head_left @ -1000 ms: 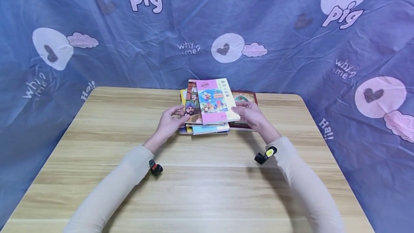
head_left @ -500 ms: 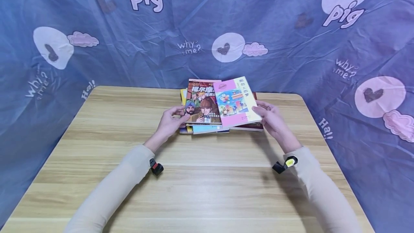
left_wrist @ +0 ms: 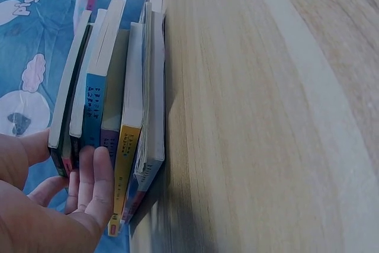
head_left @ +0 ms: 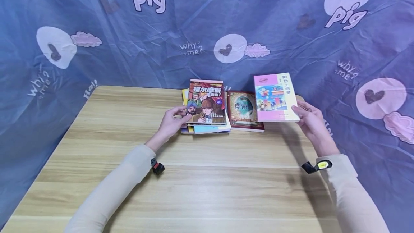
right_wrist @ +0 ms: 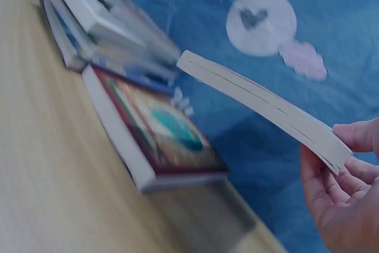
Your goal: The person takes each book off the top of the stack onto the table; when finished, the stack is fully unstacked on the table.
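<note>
My right hand (head_left: 312, 123) pinches a pink and cream paperback book (head_left: 271, 98) by its right edge, thumb on top. The right wrist view shows this book (right_wrist: 260, 102) edge-on, raised above the table. At the left edge of an uneven stack of books, my left hand (head_left: 171, 123) has its thumb on the top book (head_left: 208, 103), which has a dark red comic-style cover. Seen in the left wrist view, the left hand's fingers (left_wrist: 95, 176) curl against the spines, including a blue one (left_wrist: 95, 108) and a yellow one (left_wrist: 126, 158).
A dark red-bordered book (head_left: 244, 112) lies flat on the wooden table (head_left: 207, 179), right of the stack and partly overlapped in view by the raised book. Blue patterned cloth (head_left: 181, 17) hangs behind the table and along its sides.
My right hand has drawn the pink and cream book off the stack to the right, uncovering the comic-style cover and the dark red-bordered book. The left hand stays at the stack.
</note>
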The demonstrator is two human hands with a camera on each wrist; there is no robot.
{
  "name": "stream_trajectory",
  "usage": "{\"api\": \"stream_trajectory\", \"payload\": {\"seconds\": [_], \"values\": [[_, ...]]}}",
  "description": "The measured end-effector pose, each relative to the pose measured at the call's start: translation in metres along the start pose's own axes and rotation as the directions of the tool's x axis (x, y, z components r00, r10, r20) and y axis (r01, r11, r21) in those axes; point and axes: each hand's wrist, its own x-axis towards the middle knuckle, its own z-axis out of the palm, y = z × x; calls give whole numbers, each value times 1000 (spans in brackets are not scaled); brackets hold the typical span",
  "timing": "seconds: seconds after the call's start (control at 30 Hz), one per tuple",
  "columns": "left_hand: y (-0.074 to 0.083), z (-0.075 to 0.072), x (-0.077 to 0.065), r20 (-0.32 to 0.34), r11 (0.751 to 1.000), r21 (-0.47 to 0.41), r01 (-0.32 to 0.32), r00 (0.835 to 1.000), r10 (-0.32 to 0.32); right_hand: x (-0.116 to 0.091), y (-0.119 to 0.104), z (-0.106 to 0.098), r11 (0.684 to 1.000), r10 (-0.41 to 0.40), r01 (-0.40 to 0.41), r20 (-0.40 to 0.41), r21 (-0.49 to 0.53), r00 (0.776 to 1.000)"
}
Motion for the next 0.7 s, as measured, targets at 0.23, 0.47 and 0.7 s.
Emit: {"api": "stream_trajectory", "payload": {"seconds": [0.23, 0.47, 0.7], "values": [[-1, 1, 1, -12, 1000, 4, -10, 1000, 10, 1, 11, -37, 999, 39, -41, -89, -14, 995], [-2, 2, 0, -15, 1000, 8, -6, 1000, 6, 4, 23, -63, 989, 50, -66, -125, -133, 991], [-3, 4, 1, -11, 1000, 6, -3, 1000, 3, 10, 30, -74, 986, 87, -98, -86, -132, 992]]}}
